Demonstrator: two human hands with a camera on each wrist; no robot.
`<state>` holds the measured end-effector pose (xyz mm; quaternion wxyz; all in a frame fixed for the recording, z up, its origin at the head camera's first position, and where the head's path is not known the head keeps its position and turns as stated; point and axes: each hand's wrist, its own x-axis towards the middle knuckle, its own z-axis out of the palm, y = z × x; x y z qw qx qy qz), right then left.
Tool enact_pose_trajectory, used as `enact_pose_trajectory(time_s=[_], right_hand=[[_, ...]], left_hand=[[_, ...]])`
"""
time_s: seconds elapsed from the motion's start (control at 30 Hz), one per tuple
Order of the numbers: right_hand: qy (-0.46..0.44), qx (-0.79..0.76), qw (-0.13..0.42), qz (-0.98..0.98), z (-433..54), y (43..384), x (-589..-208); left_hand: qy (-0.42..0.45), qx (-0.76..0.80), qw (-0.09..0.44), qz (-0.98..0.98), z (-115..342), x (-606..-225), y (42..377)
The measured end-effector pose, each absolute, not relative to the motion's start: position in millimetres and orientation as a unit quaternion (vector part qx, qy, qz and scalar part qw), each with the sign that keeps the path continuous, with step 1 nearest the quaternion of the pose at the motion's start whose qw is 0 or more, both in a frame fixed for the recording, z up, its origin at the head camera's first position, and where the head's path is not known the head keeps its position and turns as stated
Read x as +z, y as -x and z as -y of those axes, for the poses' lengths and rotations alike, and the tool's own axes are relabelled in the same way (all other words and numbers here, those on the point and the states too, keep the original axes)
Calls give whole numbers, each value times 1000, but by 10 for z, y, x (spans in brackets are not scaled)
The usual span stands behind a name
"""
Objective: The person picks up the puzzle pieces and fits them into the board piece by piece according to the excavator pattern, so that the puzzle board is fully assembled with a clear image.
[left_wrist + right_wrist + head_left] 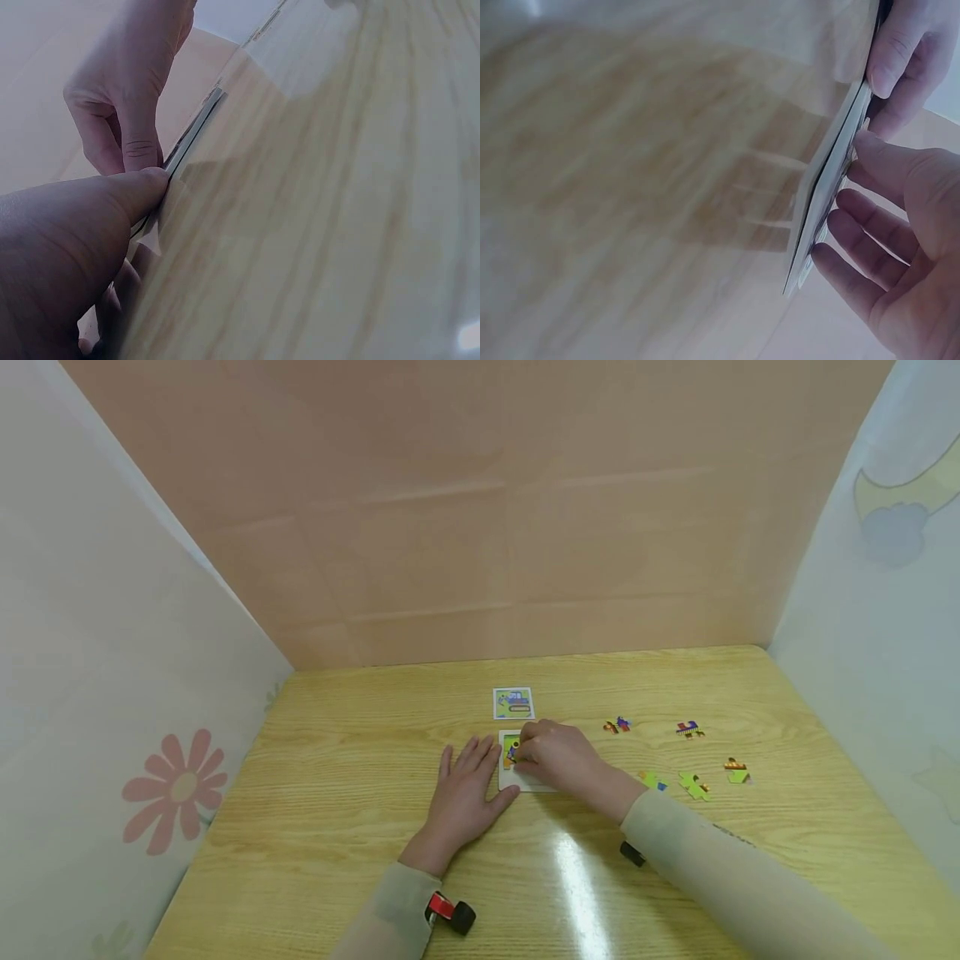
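A white puzzle tray [532,783] lies flat on the table, with a colourful puzzle piece [512,750] in the left part of its recess. My right hand [561,758] is over the tray, its thumb and forefinger pinching at a piece that the hand mostly covers. In the right wrist view the other fingers [866,247] are loosely bent along the tray's surface. My left hand [467,797] rests on the table with fingers extended at the tray's left side. Its thumb [142,187] touches the tray's near edge in the left wrist view.
Just behind the tray lies a square picture card [513,702] showing a blue digger. Loose puzzle pieces are scattered to the right: a red and blue one [618,725], a purple one [689,728], a green one [695,786] and others. Fabric walls enclose the wooden table [337,760].
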<state>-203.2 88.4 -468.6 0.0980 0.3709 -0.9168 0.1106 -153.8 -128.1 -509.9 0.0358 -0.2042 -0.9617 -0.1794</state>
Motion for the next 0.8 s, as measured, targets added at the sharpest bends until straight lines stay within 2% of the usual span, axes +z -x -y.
enact_pose_trajectory(time_s=[0.8], right_hand=[[-384, 121, 86, 911, -876, 2017, -4677]], left_hand=[[205, -178, 35, 962, 1279, -5086, 1543]])
